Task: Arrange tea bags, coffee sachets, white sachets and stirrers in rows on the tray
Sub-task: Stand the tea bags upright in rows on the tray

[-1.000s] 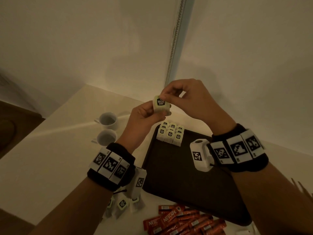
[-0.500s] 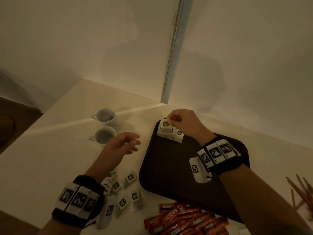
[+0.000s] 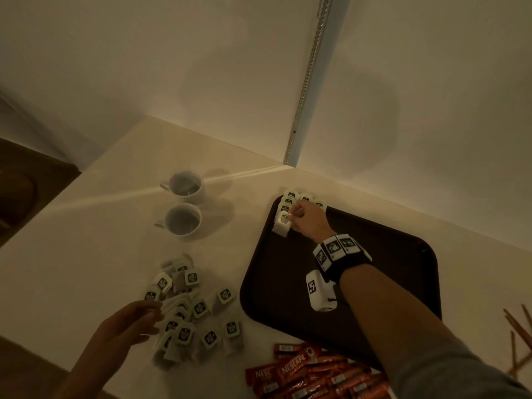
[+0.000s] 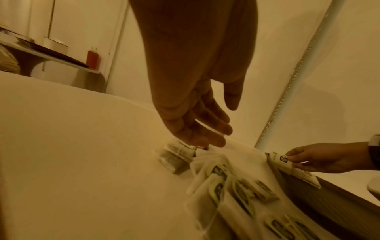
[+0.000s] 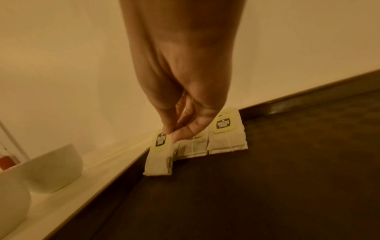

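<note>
Nearest, at the tray's (image 3: pixel 388 283) front edge, lies a heap of red coffee sachets (image 3: pixel 305 372) on the counter (image 3: pixel 86 254). Off the tray's front right corner, brown stirrers (image 3: pixel 518 335) lie crossed at the frame's edge. Left of the tray, a loose pile of tea bags (image 3: pixel 198 309) is scattered on the counter, and the left hand (image 3: pixel 129 323) hangs over the pile's left side, fingers (image 4: pixel 205 129) relaxed and slightly spread, their tips just above one bag; it grips nothing. Farther in, at the tray's far left corner, the right hand (image 3: pixel 308 223) pinches the tag of a tea bag (image 5: pixel 159 155) between thumb and forefinger; the bag's lower edge rests on the tray floor, just beside the row of tea bags (image 5: pixel 224 138) already laid there against the rim. Beyond the tray's left edge, two white cups (image 3: pixel 184 203) stand on the counter, one behind the other.
</note>
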Demonstrator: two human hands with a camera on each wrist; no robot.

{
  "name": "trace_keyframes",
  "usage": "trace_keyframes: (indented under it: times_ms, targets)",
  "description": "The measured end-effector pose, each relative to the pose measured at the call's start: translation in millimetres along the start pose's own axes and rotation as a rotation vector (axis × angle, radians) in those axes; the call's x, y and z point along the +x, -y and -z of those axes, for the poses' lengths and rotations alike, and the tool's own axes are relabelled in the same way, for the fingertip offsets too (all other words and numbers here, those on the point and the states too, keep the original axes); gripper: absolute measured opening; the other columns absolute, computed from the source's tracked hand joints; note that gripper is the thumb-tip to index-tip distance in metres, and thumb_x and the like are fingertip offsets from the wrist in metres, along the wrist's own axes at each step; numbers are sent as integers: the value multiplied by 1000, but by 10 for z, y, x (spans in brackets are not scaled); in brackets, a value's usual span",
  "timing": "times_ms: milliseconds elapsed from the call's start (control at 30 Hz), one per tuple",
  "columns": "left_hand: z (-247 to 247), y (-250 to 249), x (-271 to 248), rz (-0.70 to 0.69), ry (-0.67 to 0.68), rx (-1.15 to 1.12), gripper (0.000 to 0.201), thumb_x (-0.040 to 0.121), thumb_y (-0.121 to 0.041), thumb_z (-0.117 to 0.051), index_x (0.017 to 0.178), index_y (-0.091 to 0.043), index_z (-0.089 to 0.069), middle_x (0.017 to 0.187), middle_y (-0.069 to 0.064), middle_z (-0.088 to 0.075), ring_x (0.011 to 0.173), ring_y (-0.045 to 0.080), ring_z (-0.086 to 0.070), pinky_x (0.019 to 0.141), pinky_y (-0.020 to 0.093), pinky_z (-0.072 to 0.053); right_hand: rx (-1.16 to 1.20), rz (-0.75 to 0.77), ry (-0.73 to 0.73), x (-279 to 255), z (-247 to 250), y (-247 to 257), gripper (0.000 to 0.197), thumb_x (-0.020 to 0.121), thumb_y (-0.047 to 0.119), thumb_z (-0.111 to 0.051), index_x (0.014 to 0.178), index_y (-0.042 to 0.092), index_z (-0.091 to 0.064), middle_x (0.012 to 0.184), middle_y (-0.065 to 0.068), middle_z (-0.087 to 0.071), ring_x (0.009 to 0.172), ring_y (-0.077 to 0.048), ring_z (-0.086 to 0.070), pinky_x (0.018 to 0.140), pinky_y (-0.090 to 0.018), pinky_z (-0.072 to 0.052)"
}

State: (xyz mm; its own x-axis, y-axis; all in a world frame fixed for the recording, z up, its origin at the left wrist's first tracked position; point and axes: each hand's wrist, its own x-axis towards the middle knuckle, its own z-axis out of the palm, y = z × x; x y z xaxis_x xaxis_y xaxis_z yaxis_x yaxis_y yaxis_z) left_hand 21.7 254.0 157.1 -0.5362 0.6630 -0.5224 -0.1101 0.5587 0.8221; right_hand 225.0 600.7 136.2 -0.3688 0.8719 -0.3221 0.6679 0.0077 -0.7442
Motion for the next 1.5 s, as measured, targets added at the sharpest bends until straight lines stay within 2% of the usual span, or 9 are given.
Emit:
trace_keyframes:
  times_ms: [167, 300, 433, 633, 733, 833, 1100, 1300, 1500]
  targets:
    - [123, 83, -36, 30, -18, 19, 21, 94, 1, -47, 98, -6, -66, 83, 11, -73, 69, 26, -65, 66, 30, -49, -34, 2, -51, 112, -66, -17, 10, 85, 4, -65, 94, 3, -63, 97, -10, -64, 97, -23, -62, 85, -37, -54]
    - [165, 117, -46, 47, -40, -7, 20, 95, 0, -47, 98, -6, -65, 86, 15, -70, 68, 24, -66, 61, 25, -51, -155, 56, -78, 141, -81, -10, 15, 84, 9, -67, 97, 2, -62, 99, -12, -66, 90, -18, -59, 77, -25, -45]
    - [183, 233, -74, 68, -54, 15, 19, 95, -1, -48, 99, -6, -65, 81, 9, -73, 74, 31, -63, 70, 34, -46, -169, 184, -127, -16, -135, 152, 24, 81, 20, -71, 98, 8, -59, 93, -8, -60, 86, -20, -56, 78, -34, -48]
    - [160, 325, -227, 73, -25, 54, 19, 96, -4, -48, 100, -9, -66, 88, 9, -72, 81, 32, -65, 73, 36, -47, -733, 712, 567, -905, -628, 459, 69, 70, 59, -71, 124, 21, -52, 124, -1, -52, 115, -18, -41, 101, -41, -33]
    - [182, 345, -313, 72, 15, 60, 19, 97, -8, -47, 104, -11, -65, 94, 9, -71, 86, 31, -65, 75, 35, -48, -1013, 738, 698, -1180, -878, 402, 115, 58, 65, -75, 147, 14, -22, 150, -7, -26, 137, -26, -20, 112, -49, -12]
    - [236, 419, -402, 57, 18, 62, 19, 97, -9, -48, 105, -13, -65, 92, 5, -72, 84, 27, -66, 75, 34, -49, -1156, 750, 681, -1335, -1050, 290, 128, 53, 65, -77, 148, 11, -10, 152, -11, -18, 140, -30, -16, 113, -53, -3]
    - [340, 586, -551, 44, 11, 44, 20, 97, -10, -48, 105, -16, -66, 93, 5, -72, 85, 29, -66, 76, 39, -50, -1246, 769, 594, -1402, -1100, 333, 66, 74, 50, -70, 124, 15, -45, 126, -6, -50, 119, -28, -37, 102, -52, -23]
    - [337, 557, -623, 11, 37, 27, 21, 98, -12, -46, 108, -16, -64, 99, 6, -70, 89, 27, -65, 77, 34, -50, -1216, 738, 633, -1424, -1099, 333, 49, 83, 42, -63, 122, 16, -50, 120, -5, -55, 117, -26, -38, 96, -48, -25]
    - [254, 378, -602, -29, 72, 29, 21, 98, -13, -45, 107, -17, -63, 100, 4, -70, 91, 27, -66, 83, 40, -51, -746, 585, 718, -1374, -864, 546, 30, 84, 24, -67, 109, 10, -58, 103, -6, -61, 95, -20, -54, 76, -26, -37]
